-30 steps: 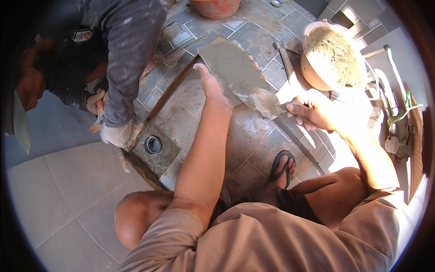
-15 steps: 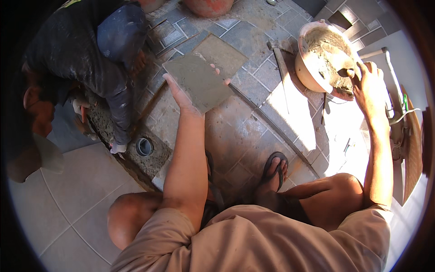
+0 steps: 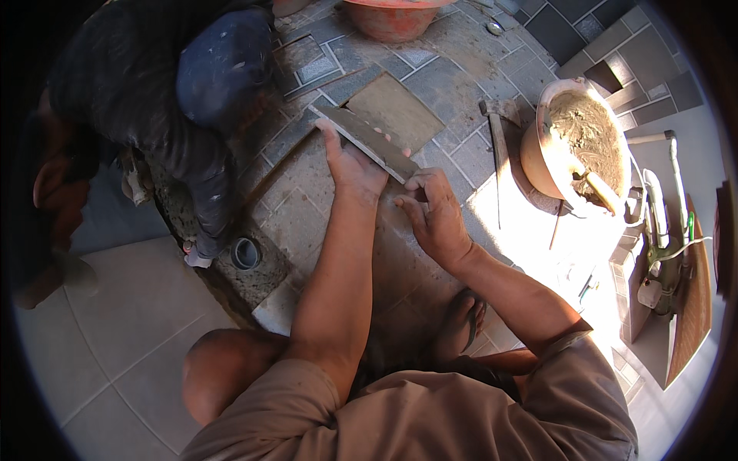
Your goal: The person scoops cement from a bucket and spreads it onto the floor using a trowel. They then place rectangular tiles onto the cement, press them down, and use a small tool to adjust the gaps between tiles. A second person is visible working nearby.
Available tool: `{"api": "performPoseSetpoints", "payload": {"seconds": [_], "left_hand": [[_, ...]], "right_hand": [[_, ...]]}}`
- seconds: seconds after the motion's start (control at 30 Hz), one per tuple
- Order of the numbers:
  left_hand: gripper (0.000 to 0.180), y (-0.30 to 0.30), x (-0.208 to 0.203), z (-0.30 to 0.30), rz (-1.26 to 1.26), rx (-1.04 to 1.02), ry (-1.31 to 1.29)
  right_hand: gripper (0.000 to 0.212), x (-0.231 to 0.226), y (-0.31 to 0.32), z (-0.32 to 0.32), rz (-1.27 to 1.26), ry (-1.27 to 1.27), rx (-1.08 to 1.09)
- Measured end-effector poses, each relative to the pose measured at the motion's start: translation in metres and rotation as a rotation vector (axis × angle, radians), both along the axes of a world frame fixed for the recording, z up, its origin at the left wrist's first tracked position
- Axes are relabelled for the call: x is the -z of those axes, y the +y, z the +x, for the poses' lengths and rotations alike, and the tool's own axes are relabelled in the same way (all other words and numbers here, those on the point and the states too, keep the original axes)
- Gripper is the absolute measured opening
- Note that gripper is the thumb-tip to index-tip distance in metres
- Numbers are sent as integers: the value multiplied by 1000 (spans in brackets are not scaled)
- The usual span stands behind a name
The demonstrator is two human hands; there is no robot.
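Tile [image 3: 373, 140] at the clock's centre, left hand [image 3: 355, 167] right beneath it, right hand [image 3: 440, 219] at its four o'clock end! Swing to three: a hammer [image 3: 500, 154] lies on the paving [image 3: 430, 86], and just beyond, the tub [image 3: 540, 165] with mortar [image 3: 583, 127] inside, a trowel handle [image 3: 603, 192] at its five o'clock side. Basin [image 3: 392, 24] at twelve, co-worker [image 3: 131, 115] over at nine, pipe opening [image 3: 246, 253] between seven and eight!
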State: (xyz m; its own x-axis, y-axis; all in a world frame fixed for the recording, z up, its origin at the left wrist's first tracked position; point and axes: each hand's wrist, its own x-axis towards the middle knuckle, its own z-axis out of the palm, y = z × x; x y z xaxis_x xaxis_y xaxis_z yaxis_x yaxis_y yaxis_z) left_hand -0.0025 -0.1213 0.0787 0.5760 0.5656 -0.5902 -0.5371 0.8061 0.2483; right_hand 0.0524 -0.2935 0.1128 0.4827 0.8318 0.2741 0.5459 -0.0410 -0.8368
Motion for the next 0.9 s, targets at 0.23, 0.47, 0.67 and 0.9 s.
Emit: {"api": "performPoseSetpoints", "payload": {"seconds": [0.23, 0.47, 0.67, 0.9], "left_hand": [[74, 10, 4, 7, 62, -10, -7], [49, 23, 18, 4, 29, -155, -66], [42, 31, 31, 6, 107, -146, 57], [51, 38, 58, 8, 206, -118, 487]], "right_hand": [[21, -2, 41, 11, 160, -295, 197], [21, 5, 53, -2, 132, -125, 130], [18, 1, 59, 12, 195, -181, 237], [12, 41, 52, 51, -56, 474, 555]]}}
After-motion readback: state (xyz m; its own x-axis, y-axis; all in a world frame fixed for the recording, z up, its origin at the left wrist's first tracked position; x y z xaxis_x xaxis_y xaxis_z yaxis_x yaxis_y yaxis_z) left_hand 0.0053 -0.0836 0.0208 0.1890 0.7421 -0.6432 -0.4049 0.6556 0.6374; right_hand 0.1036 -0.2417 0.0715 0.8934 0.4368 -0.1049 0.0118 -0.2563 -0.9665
